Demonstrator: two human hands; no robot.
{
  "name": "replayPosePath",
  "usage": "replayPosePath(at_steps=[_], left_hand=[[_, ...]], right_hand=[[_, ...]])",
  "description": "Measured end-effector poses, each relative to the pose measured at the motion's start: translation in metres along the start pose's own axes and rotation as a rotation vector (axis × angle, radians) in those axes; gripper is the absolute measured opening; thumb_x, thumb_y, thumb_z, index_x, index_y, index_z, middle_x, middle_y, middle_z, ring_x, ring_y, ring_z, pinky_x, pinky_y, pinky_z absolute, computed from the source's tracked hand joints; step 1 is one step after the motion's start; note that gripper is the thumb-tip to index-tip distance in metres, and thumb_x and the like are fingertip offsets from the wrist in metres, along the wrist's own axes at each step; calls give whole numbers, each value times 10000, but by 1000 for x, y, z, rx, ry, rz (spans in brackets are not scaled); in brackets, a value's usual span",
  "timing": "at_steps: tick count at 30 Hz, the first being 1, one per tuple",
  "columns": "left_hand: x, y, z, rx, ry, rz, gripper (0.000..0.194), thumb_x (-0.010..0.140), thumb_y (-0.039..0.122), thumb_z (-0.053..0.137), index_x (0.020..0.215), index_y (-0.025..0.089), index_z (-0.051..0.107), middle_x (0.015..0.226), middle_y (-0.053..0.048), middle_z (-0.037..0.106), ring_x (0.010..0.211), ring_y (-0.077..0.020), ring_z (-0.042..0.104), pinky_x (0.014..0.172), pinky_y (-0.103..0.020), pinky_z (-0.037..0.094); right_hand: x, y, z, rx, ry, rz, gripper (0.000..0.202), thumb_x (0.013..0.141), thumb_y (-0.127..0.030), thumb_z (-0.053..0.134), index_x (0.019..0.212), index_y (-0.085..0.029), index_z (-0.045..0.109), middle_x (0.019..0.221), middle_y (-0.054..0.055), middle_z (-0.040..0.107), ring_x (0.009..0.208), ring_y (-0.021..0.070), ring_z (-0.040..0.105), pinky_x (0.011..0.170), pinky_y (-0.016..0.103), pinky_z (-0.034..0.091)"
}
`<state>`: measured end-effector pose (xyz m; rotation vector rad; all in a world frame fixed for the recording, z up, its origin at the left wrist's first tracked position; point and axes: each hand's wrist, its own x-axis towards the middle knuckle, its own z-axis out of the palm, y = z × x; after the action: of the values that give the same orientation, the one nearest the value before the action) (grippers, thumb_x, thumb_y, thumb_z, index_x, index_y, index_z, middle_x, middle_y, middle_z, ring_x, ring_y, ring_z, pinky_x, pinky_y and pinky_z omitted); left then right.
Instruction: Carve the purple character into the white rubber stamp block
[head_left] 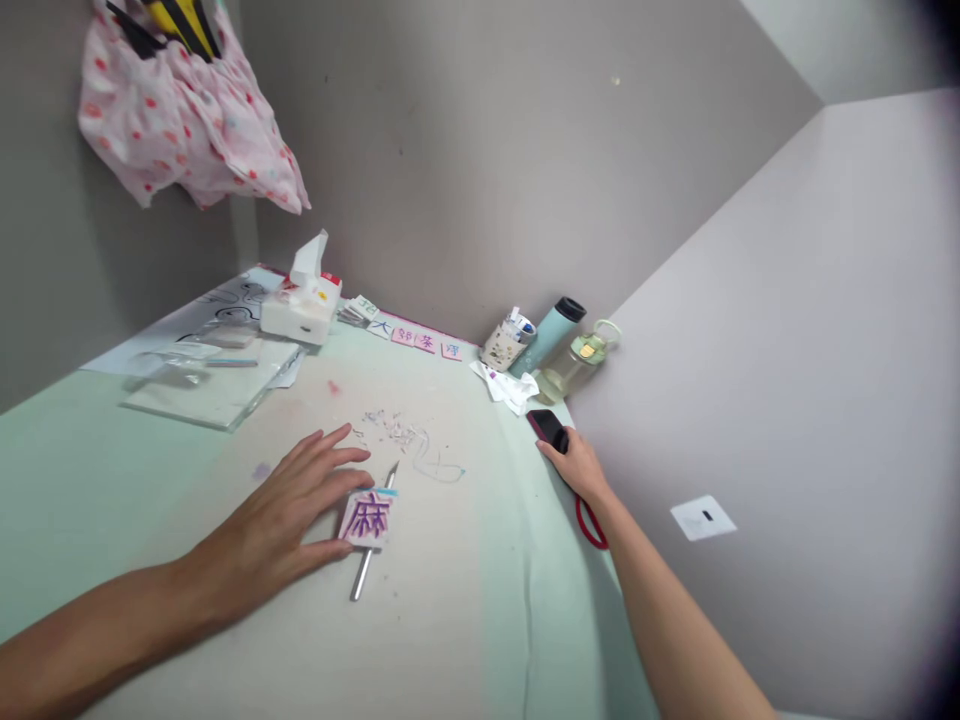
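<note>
My left hand (289, 505) lies with its fingers spread at the left side of a small pale block (366, 520) that bears a purple Chinese character. Thumb and index fingertips are at the block's near and far corners. The block rests across a silver craft knife (361, 578), whose tip points away from me. Shavings and thin strips (405, 435) are scattered just beyond. At the right table edge, my right hand (581, 465) is closed around the near end of a dark phone (547, 428). A red loop (591, 522) shows beside the right wrist, partly hidden.
Along the back stand a tissue box (301, 312), several small character blocks (415, 340), a pen cup (504, 343), a teal flask (551, 330) and a clear bottle (571, 370). Plastic-wrapped sheets (214, 385) lie at left. A spotted cloth bag (180, 120) hangs above.
</note>
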<state>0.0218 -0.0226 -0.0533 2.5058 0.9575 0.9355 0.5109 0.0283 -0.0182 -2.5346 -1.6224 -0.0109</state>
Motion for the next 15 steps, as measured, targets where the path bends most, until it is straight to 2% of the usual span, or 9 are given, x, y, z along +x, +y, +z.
replayPosePath(at_steps=[7, 15], left_hand=[[-1, -4, 1, -16, 10, 17, 420, 1040, 445, 622, 1437, 325, 558, 1570, -71, 562, 1602, -346, 317, 1315, -608, 264], [0, -6, 1, -12, 2, 8, 433, 1020, 450, 660, 1431, 333, 585, 1572, -63, 569, 1602, -357, 320, 1320, -607, 259]], right_hand=[[7, 5, 3, -9, 25, 48, 510, 1027, -473, 676, 1445, -196, 581, 1455, 138, 605, 1282, 327, 624, 1062, 561, 530], [5, -1, 6, -27, 46, 137, 565, 1019, -519, 662, 1472, -200, 551, 1462, 143, 588, 1281, 336, 612, 1069, 572, 508]])
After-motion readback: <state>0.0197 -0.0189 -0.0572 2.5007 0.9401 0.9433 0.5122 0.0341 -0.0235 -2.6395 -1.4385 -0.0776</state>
